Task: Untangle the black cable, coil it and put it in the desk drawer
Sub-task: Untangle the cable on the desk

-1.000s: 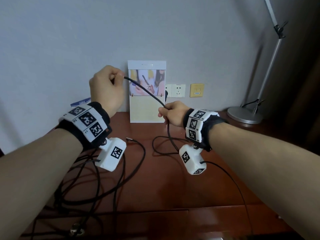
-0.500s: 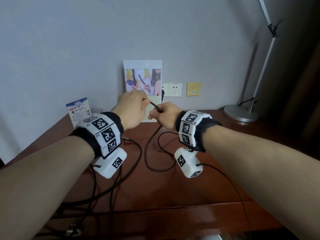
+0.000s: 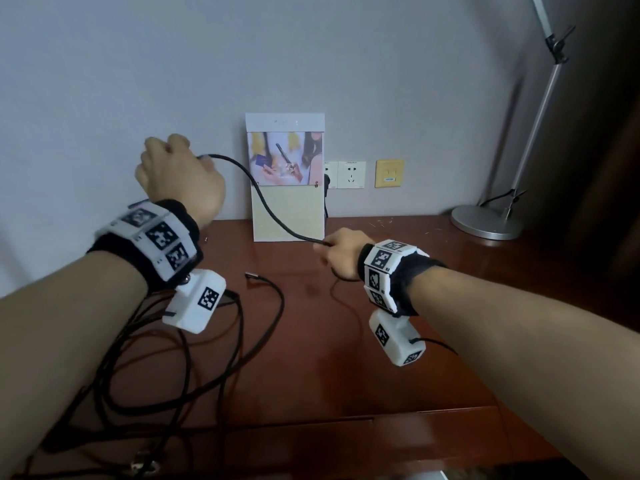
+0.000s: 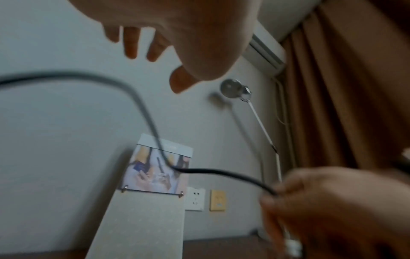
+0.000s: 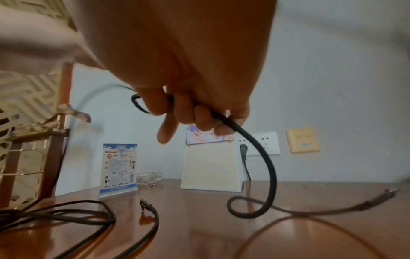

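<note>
A: Head cam first. Where's the black cable [image 3: 266, 206]?
B: Strung in the air btwn both hands. Left hand [image 3: 180, 178] is raised near the wall w/ fingers curled round one end; right hand [image 3: 341, 252] is low over the desk [image 3: 346, 358], pinching it further along. The rest trails onto the desk.
A: Clutter?
B: Calendar stand [image 3: 287, 209] against the wall, right behind the span. Wall sockets [image 3: 349, 174] beside it, lamp base [image 3: 486, 221] far right. Loose leads [image 3: 194, 362] lie tangled under the left forearm, one plug tip [image 3: 252, 276] free mid-desk.
A: Left wrist cam?
B: Blurry. Cable arcs in front of the calendar stand down into the right hand's fist. Lamp head [image 4: 235, 87] and curtain [image 4: 343, 105] behind. Left fingers [image 4: 131, 43] only partly seen.
A: Right wrist cam?
B: Right fingers [image 5: 184, 112] wrapped round the cable; it drops and loops on the desk. Sign card [image 5: 119, 168] and glass ashtray [image 5: 149, 177] stand left of the calendar stand; a plug [image 5: 244, 150] sits in the socket.
</note>
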